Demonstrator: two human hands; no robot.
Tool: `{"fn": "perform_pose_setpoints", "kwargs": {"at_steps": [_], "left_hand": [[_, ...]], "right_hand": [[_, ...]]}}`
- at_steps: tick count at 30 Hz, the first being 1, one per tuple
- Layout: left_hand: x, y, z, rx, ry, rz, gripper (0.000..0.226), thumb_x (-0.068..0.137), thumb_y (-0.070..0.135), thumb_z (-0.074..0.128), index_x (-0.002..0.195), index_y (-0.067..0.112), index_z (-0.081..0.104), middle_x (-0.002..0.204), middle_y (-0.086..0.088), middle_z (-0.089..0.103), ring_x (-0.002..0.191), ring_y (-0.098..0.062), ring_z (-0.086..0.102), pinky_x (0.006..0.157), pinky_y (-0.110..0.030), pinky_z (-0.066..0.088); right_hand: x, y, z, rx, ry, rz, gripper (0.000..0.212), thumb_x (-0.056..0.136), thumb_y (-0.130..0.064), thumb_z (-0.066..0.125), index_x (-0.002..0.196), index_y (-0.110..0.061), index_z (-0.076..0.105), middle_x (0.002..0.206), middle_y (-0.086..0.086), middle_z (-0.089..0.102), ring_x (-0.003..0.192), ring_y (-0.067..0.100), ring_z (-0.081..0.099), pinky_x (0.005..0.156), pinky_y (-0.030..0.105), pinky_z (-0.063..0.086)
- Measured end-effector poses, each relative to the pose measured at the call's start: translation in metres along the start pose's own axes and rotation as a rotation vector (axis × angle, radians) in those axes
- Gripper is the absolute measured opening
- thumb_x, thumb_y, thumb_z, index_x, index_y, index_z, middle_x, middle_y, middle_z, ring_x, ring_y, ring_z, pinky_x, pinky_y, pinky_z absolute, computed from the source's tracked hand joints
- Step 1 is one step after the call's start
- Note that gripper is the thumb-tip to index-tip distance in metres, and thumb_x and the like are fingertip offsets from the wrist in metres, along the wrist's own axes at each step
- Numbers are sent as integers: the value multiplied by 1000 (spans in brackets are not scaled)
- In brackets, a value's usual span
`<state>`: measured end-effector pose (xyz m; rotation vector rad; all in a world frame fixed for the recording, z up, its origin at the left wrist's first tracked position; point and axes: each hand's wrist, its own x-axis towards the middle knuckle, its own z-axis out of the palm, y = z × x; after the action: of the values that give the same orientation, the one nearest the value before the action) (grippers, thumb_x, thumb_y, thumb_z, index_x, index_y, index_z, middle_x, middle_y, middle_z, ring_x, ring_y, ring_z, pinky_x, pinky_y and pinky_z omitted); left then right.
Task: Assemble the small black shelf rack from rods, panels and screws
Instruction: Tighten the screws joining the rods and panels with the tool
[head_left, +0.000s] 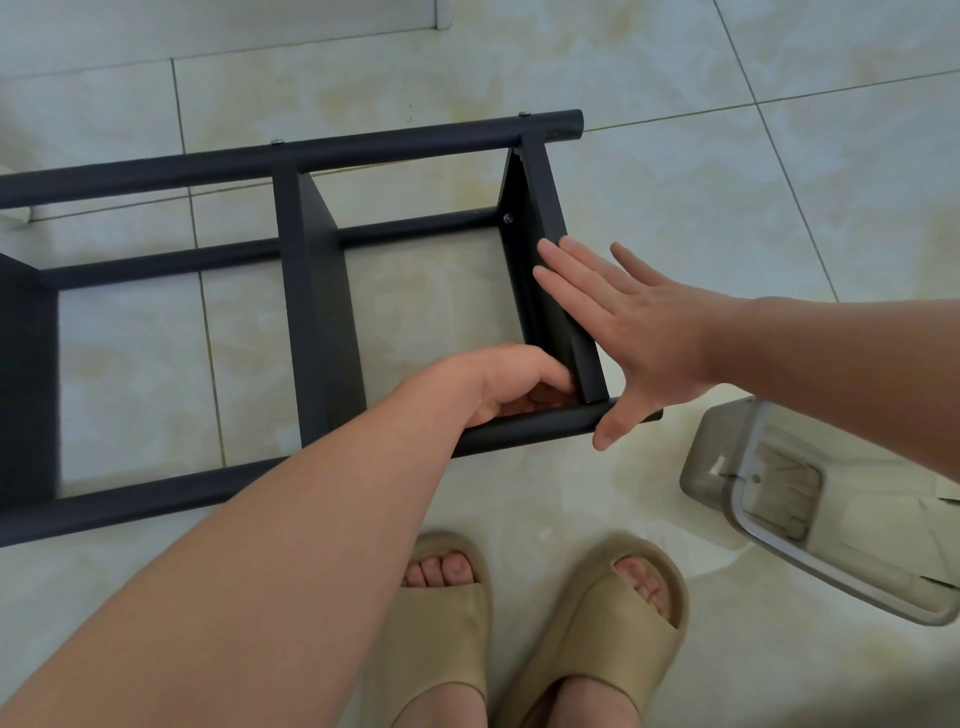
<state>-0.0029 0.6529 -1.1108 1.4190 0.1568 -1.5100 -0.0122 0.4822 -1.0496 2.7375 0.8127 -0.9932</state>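
Position: the shelf rack (317, 291) lies on its side on the tiled floor (675, 156), directly ahead of the person's feet. Its rods run left to right and its panels stand crosswise between them.

Left grip (511, 382): closed on the near rod (524, 428), just inside the end panel (545, 182). The fingers curl down behind the rod and their tips are hidden.

Right grip (639, 332): open and holding nothing. Its straight fingers (566, 260) lie flat against the outer face of the end panel, and the thumb reaches down across the near rod's end.

Fasteners: two screw heads (523, 114) show along the top of the far rod (363, 150). A third shows on the inner face of the end panel, where the middle rod (415, 231) meets it.

Surroundings: a translucent plastic container (779, 499) lies tilted on the floor to the right, clear of the rack. The person wears tan sandals (441, 623), seen at the lower edge of the view.
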Motion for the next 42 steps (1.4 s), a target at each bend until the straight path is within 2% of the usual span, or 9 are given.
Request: {"fn": "perform_pose_setpoints", "kwargs": {"at_steps": [3, 8, 12, 15, 20, 24, 28, 35, 42], "left_hand": [[2, -1, 1, 79, 43, 43, 15, 90, 12, 65, 103, 7, 70, 96, -12, 70, 85, -23, 65, 78, -31, 51], [3, -2, -1, 80, 46, 60, 10, 90, 6, 63, 98, 8, 70, 84, -9, 69, 74, -20, 64, 70, -27, 51], [2, -3, -2, 6, 10, 43, 17, 91, 0, 57, 95, 8, 70, 92, -11, 68, 83, -23, 63, 77, -30, 50], [3, -1, 0, 1, 13, 13, 15, 91, 8, 59, 100, 8, 71, 98, -13, 69, 87, -24, 63, 79, -31, 50], [5, -2, 0, 71, 49, 62, 7, 89, 10, 66, 86, 12, 71, 77, -4, 71, 73, -19, 66, 73, -29, 52], [4, -4, 0, 47, 48, 62, 13, 90, 4, 62, 100, 5, 71, 91, -14, 69, 85, -25, 64, 83, -34, 50], [3, -3, -1, -14, 16, 32, 21, 90, 2, 57, 107, 4, 70, 100, -14, 67, 89, -25, 62, 82, -32, 49], [4, -2, 0, 82, 47, 65, 5, 90, 11, 65, 88, 12, 70, 73, -1, 72, 67, -14, 67, 67, -24, 52], [3, -3, -2, -37, -9, 86, 17, 91, -4, 58, 94, 7, 70, 88, -9, 71, 81, -19, 68, 80, -28, 54]], "right_hand": [[0, 0, 0, 1, 0, 0, 153, 46, -106, 36, 141, -20, -48, 146, -5, -57, 140, 14, -47, 122, 47, -15], [0, 0, -1, 3, -1, 0, 154, 46, -106, 35, 141, -19, -48, 146, -4, -57, 140, 14, -47, 122, 47, -16], [0, 0, 0, 7, 6, -5, 153, 46, -106, 36, 140, -20, -50, 146, -5, -58, 140, 14, -47, 121, 46, -17], [0, 0, 0, 7, 10, -5, 154, 46, -106, 37, 140, -20, -49, 147, -5, -57, 141, 14, -46, 121, 46, -17], [0, 0, 0, 12, 13, -6, 153, 45, -106, 36, 139, -21, -50, 145, -6, -58, 140, 13, -47, 121, 46, -17], [0, 0, 0, 8, 8, -7, 153, 46, -106, 36, 140, -20, -50, 146, -6, -58, 140, 14, -47, 122, 46, -16], [-1, -1, -1, 7, 4, -4, 154, 47, -105, 39, 141, -20, -49, 147, -5, -57, 141, 14, -47, 122, 47, -16], [0, 0, 0, 6, 5, -2, 155, 46, -106, 37, 144, -19, -45, 147, -5, -57, 141, 14, -46, 122, 47, -15], [1, 0, 1, 4, 14, -3, 154, 46, -106, 36, 145, -20, -45, 147, -5, -56, 142, 15, -45, 123, 48, -14]]}}
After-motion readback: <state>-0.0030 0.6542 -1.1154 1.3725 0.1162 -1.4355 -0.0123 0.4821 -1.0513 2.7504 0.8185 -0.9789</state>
